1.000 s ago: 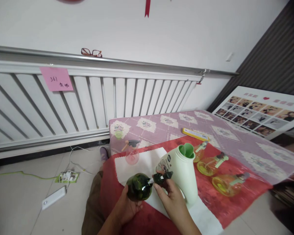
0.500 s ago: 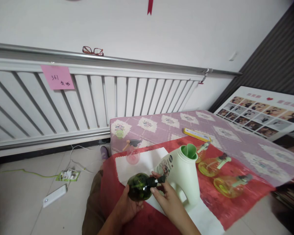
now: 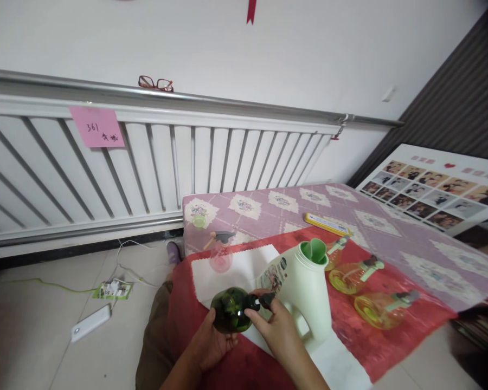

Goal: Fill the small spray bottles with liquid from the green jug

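My left hand (image 3: pixel 212 341) cups a round dark green spray bottle (image 3: pixel 230 310) from below, over the near edge of the table. My right hand (image 3: pixel 273 325) pinches the bottle's black spray head (image 3: pixel 265 299) at its neck. A tall white jug (image 3: pixel 305 290) with an open green spout stands just right of the bottle, on a white cloth (image 3: pixel 232 267).
Three yellow spray bottles (image 3: pixel 355 274) lie on the red cloth (image 3: pixel 394 330) to the right. A pink spray bottle (image 3: pixel 220 254) and a small green cap (image 3: pixel 198 221) sit further back, with a yellow flat box (image 3: pixel 326 223). A radiator (image 3: pixel 146 162) lines the wall; a power bank (image 3: pixel 90 323) lies on the floor.
The black spray head has come down onto the green bottle's neck, its white tube no longer showing. My right hand moved a little left and lower with it.
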`<state>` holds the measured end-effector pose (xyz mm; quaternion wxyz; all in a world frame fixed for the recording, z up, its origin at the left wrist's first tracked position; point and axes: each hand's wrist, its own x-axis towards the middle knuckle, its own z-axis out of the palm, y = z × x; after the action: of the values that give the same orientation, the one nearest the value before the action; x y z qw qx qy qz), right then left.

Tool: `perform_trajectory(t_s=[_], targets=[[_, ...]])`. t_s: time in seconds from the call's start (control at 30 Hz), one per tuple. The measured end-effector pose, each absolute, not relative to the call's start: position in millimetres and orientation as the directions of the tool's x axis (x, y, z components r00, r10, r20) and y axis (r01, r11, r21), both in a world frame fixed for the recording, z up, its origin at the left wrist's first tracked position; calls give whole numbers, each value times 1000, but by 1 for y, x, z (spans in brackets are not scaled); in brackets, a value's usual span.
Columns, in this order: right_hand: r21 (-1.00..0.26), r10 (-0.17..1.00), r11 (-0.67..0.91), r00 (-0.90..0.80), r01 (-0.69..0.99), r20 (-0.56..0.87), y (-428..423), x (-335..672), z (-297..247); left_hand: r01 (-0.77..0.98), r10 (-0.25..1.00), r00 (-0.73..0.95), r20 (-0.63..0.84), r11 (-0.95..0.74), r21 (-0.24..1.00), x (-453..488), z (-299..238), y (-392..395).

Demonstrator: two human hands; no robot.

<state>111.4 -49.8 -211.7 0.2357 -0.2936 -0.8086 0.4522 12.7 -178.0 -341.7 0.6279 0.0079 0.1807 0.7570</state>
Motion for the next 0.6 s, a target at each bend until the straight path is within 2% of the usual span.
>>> perform_trajectory(t_s=[0.17,0.37,0.6], targets=[[-888,759,367,-641,277,114,-56,107,-225,-947,963,-201,-179,-144,287,13,-347,-178],[-994,711,77,-704,79,-1,-65,111,-225,-952,961,-202,-190,-146,271,12,-345,-178],[-999,766,36,-642,21,14,-64,101,-226,-950,959,-199,-204,-138,280,12,-341,-178]])
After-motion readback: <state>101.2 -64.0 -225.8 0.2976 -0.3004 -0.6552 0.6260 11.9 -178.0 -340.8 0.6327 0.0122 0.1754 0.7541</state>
